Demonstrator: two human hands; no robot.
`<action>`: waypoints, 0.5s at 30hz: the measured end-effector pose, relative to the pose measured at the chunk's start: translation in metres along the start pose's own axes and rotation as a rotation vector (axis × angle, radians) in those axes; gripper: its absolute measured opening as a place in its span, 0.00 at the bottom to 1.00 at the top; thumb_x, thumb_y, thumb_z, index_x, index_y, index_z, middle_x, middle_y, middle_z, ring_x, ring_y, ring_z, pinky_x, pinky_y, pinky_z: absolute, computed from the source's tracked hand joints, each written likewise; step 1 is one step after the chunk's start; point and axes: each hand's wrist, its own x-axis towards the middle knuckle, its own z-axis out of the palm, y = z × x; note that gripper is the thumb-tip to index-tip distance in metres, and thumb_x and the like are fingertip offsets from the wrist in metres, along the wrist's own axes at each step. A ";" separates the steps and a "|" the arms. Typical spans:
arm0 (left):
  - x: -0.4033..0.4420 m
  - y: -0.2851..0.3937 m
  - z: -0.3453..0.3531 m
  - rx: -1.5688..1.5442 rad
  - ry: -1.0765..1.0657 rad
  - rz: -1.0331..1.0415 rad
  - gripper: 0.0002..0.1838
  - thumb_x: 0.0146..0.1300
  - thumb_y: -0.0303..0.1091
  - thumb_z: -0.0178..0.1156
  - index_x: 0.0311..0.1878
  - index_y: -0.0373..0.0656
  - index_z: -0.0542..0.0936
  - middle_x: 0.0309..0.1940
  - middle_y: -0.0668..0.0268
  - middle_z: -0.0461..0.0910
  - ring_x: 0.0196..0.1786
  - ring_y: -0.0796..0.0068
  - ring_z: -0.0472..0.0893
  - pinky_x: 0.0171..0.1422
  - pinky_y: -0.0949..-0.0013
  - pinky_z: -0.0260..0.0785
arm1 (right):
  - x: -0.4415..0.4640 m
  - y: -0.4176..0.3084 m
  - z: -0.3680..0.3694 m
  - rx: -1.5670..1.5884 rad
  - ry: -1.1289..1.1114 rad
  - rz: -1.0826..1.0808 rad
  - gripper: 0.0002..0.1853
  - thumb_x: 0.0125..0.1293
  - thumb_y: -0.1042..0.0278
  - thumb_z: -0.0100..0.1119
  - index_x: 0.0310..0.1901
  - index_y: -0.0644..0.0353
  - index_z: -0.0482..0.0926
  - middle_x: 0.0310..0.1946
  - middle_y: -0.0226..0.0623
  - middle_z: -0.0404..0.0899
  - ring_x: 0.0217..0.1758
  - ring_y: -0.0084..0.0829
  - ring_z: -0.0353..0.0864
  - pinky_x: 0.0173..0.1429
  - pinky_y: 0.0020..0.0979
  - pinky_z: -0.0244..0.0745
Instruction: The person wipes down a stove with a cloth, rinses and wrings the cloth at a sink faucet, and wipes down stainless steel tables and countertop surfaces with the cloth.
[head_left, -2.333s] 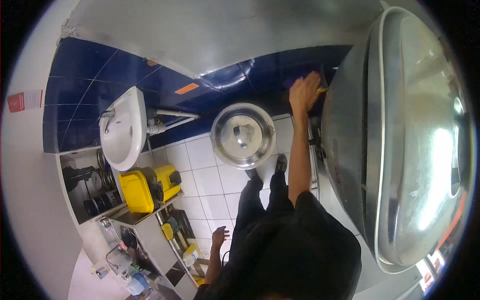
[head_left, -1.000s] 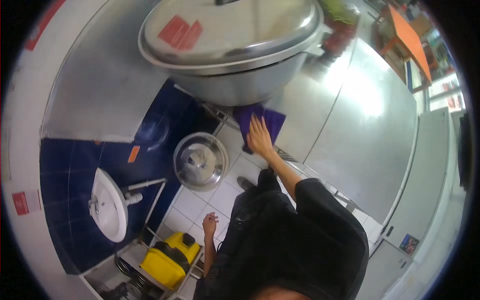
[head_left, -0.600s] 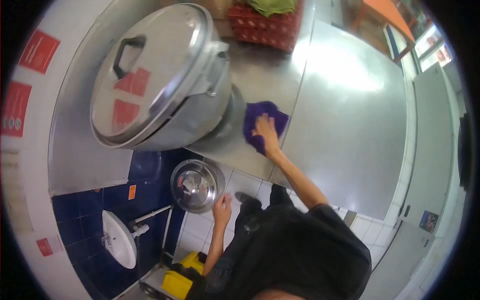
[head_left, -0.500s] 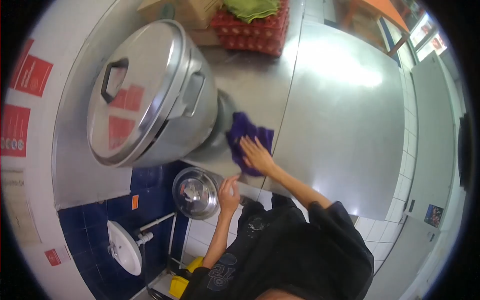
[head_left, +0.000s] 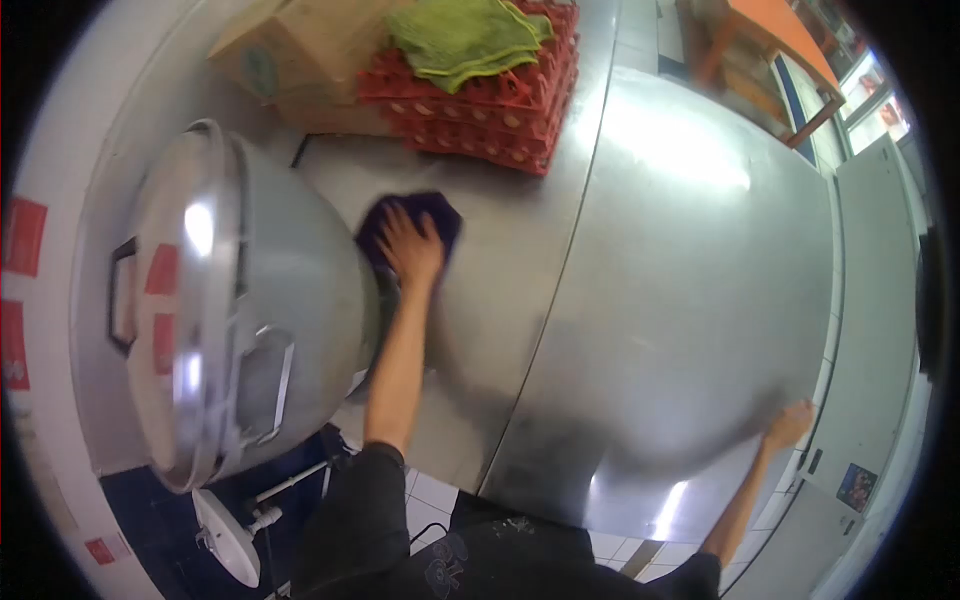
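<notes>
My left hand (head_left: 414, 250) lies flat with spread fingers on a dark purple cloth (head_left: 442, 212), pressing it against the steel table (head_left: 505, 240). The cloth is beside the base of a big lidded metal pot (head_left: 305, 290). Over at the table's right side is my right hand (head_left: 790, 425), well apart from the cloth. Its fingers look curled at the table edge, slightly blurred.
Stacked red egg trays (head_left: 480, 135) carry a green cloth (head_left: 462, 42) at the back, beside a cardboard box (head_left: 300, 50). A small white sink (head_left: 225, 540) is low at left. An orange table (head_left: 780, 40) stands at far right.
The purple cloth has moved farther back along the pot and is now under my left hand instead of my right. My right hand has gone to the table's right edge. The view has shifted.
</notes>
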 end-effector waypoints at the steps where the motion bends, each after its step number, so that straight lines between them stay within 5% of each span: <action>1: 0.040 0.002 0.014 0.023 0.005 -0.056 0.37 0.74 0.54 0.40 0.76 0.35 0.59 0.78 0.52 0.54 0.78 0.47 0.56 0.80 0.41 0.39 | 0.013 0.048 0.016 -0.133 0.064 0.050 0.23 0.75 0.54 0.44 0.54 0.65 0.80 0.53 0.50 0.82 0.58 0.51 0.78 0.64 0.46 0.70; 3: 0.097 -0.001 0.050 0.044 0.061 -0.051 0.36 0.74 0.52 0.38 0.75 0.35 0.59 0.77 0.51 0.56 0.78 0.47 0.55 0.80 0.41 0.40 | 0.028 0.116 0.039 -0.092 -0.120 0.622 0.28 0.75 0.49 0.39 0.56 0.65 0.78 0.54 0.52 0.81 0.58 0.54 0.77 0.62 0.47 0.71; 6: 0.074 0.023 0.055 0.134 0.012 0.162 0.33 0.74 0.46 0.40 0.74 0.32 0.60 0.75 0.50 0.59 0.78 0.45 0.54 0.80 0.41 0.40 | 0.014 0.201 0.068 -0.361 -0.365 0.380 0.29 0.75 0.48 0.34 0.59 0.62 0.76 0.55 0.52 0.80 0.59 0.54 0.78 0.62 0.48 0.71; 8: 0.011 0.055 0.041 -0.015 -0.013 0.431 0.30 0.73 0.40 0.43 0.72 0.29 0.62 0.74 0.48 0.61 0.78 0.42 0.54 0.80 0.40 0.41 | 0.010 0.172 0.058 -0.337 -0.356 0.441 0.29 0.75 0.48 0.34 0.58 0.64 0.76 0.56 0.54 0.79 0.58 0.55 0.77 0.61 0.48 0.70; 10: -0.071 0.087 -0.014 -0.063 -0.298 0.636 0.31 0.72 0.40 0.46 0.72 0.31 0.61 0.74 0.49 0.61 0.79 0.44 0.52 0.81 0.41 0.40 | 0.015 0.132 0.050 -0.361 -0.247 0.521 0.29 0.74 0.46 0.32 0.58 0.61 0.75 0.56 0.55 0.79 0.56 0.57 0.77 0.60 0.50 0.69; 13: -0.141 0.067 -0.074 -0.218 -0.571 0.728 0.30 0.65 0.37 0.52 0.70 0.34 0.67 0.71 0.52 0.66 0.78 0.49 0.57 0.81 0.43 0.39 | 0.017 0.172 0.056 -0.313 -0.340 0.470 0.30 0.74 0.46 0.31 0.60 0.61 0.75 0.56 0.55 0.78 0.58 0.57 0.77 0.62 0.49 0.68; 15: -0.116 0.028 -0.070 -0.175 -0.554 0.624 0.29 0.63 0.34 0.54 0.68 0.37 0.69 0.72 0.56 0.65 0.77 0.51 0.59 0.80 0.43 0.42 | 0.015 0.136 0.049 -0.322 -0.300 0.552 0.30 0.74 0.47 0.31 0.58 0.62 0.76 0.55 0.56 0.78 0.59 0.59 0.76 0.63 0.51 0.68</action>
